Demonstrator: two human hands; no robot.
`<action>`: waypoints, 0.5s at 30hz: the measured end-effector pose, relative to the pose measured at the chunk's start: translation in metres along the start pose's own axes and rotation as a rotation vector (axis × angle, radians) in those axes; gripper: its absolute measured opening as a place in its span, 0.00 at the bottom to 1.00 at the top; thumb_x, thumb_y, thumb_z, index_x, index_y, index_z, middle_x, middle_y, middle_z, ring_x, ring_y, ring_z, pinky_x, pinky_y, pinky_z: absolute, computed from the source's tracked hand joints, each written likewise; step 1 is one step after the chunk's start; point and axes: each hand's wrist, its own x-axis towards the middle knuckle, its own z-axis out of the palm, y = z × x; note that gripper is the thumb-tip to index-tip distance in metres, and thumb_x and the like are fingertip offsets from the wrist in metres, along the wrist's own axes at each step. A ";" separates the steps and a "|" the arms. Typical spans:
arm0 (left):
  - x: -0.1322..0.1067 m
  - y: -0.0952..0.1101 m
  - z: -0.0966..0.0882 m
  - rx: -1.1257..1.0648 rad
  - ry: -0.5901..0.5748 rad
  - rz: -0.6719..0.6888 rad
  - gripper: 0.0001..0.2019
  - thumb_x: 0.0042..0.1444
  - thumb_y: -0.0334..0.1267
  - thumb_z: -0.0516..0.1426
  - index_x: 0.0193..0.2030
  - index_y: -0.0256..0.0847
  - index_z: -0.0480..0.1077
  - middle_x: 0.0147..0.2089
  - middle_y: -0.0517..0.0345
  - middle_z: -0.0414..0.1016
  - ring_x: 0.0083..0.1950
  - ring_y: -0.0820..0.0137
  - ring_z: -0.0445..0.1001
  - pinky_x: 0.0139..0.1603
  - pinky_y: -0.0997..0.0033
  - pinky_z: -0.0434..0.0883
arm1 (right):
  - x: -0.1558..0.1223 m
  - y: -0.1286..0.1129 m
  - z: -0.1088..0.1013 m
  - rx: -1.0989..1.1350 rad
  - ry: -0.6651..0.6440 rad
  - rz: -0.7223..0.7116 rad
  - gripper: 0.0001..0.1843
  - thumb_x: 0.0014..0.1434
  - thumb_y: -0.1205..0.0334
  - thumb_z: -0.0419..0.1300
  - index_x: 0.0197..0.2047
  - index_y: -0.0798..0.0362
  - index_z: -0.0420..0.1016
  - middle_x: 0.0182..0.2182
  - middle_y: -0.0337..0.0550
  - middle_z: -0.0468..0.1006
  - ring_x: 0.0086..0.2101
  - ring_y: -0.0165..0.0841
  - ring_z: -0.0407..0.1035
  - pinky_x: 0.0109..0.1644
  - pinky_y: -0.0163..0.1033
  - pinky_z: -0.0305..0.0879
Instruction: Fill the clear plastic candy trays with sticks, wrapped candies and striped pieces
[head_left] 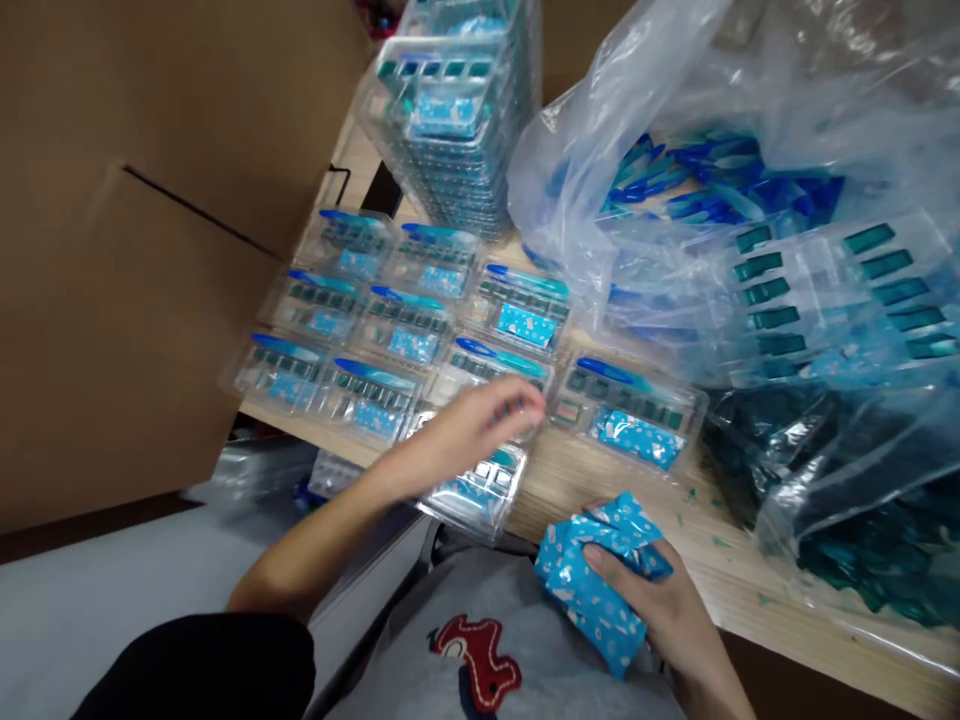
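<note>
Packets clutched; tray apparently overhangs table.

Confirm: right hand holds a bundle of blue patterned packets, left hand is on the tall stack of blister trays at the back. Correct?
One error. In the head view the left hand is over the nearest clear blister tray in the laid-out rows, not on the tall stack of blister trays at the back; contact is too blurred to tell. The right hand does hold the bundle of blue patterned packets.
</note>
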 end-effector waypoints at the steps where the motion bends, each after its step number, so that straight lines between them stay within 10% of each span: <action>1: -0.018 0.004 0.007 -0.087 -0.143 -0.022 0.02 0.61 0.35 0.60 0.41 0.44 0.74 0.38 0.58 0.79 0.39 0.67 0.77 0.41 0.71 0.72 | -0.001 0.001 0.000 -0.003 0.036 -0.014 0.28 0.41 0.40 0.77 0.40 0.51 0.82 0.34 0.44 0.83 0.35 0.41 0.77 0.39 0.38 0.76; 5: -0.070 0.007 0.042 -0.301 -0.334 -0.168 0.10 0.54 0.36 0.67 0.43 0.44 0.74 0.41 0.57 0.79 0.41 0.66 0.77 0.43 0.71 0.71 | -0.005 0.004 0.002 -0.039 0.101 -0.037 0.27 0.41 0.41 0.77 0.38 0.50 0.80 0.33 0.42 0.83 0.34 0.38 0.76 0.37 0.35 0.74; 10: -0.092 -0.011 0.064 -0.450 -0.195 -0.199 0.03 0.61 0.36 0.59 0.36 0.41 0.71 0.39 0.58 0.75 0.40 0.70 0.73 0.43 0.70 0.70 | -0.010 0.004 0.009 -0.090 0.100 -0.078 0.25 0.42 0.44 0.77 0.39 0.49 0.78 0.33 0.39 0.82 0.35 0.38 0.76 0.40 0.35 0.73; 15: -0.120 -0.028 0.042 -0.298 0.119 -0.339 0.04 0.63 0.36 0.55 0.36 0.42 0.68 0.34 0.60 0.72 0.36 0.71 0.72 0.36 0.73 0.68 | -0.012 0.007 0.014 -0.053 0.178 0.014 0.28 0.40 0.46 0.78 0.40 0.49 0.77 0.29 0.37 0.81 0.30 0.35 0.74 0.33 0.33 0.72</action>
